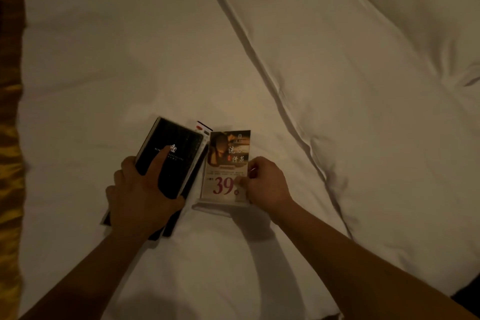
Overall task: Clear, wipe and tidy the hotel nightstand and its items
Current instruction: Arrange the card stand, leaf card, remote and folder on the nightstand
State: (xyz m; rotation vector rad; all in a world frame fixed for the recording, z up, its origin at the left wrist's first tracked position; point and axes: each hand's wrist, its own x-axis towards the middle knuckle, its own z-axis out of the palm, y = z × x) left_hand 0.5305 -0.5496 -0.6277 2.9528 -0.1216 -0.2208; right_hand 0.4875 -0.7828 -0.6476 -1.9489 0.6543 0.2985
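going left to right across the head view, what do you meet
gold bed runner → left hand → black booklet → acrylic sign stand with the 39 card → right hand → white pillow

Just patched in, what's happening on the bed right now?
A person has nightstand items on the white duvet. The left hand grips a black booklet atop a dark folder, with a small card peeking out behind it. The right hand pinches the edge of a clear acrylic sign holder showing a large "39", its base on the duvet. No nightstand or cloth is in view.
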